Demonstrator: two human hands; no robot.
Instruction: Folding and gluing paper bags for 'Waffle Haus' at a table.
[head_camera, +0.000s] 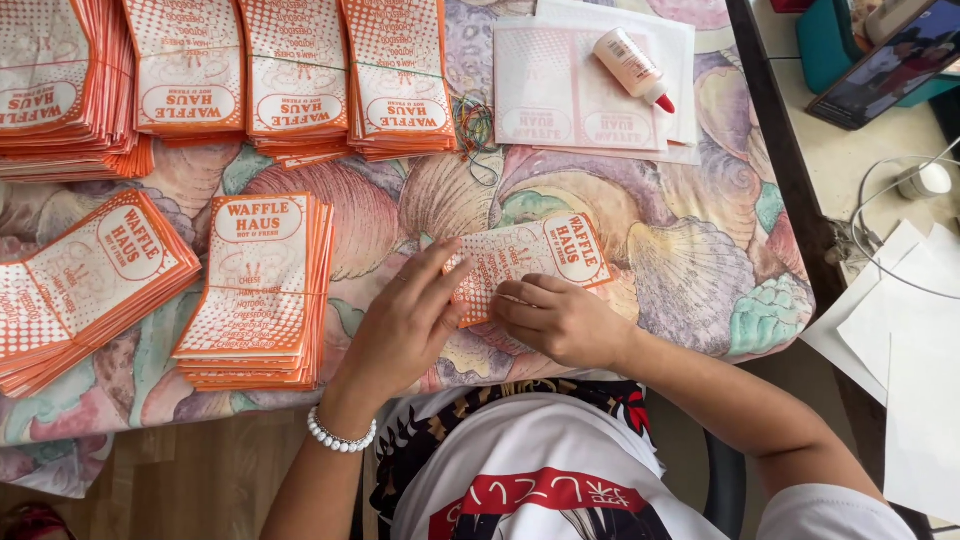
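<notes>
Bag (535, 262) at frame centre lies pinned flat under left hand (405, 325) while right hand (560, 320) fingertips pinch its edge, stacks (260, 290) at left

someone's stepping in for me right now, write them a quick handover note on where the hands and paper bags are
Left hand: flat, fingers pressing on the orange-and-white paper bag at the table's front edge.
Right hand: fingers curled on the same bag's lower edge, pinching or pressing it.
Glue bottle: lying on a pile of unfolded flat sheets at the far side.
Done: finished bags stacked along the far row, beside the left hand and at the left edge; some are banded.
Loose rubber bands lie next to the far row.
Left: the bag in hand looks unfinished, and the flat sheets remain.
</notes>
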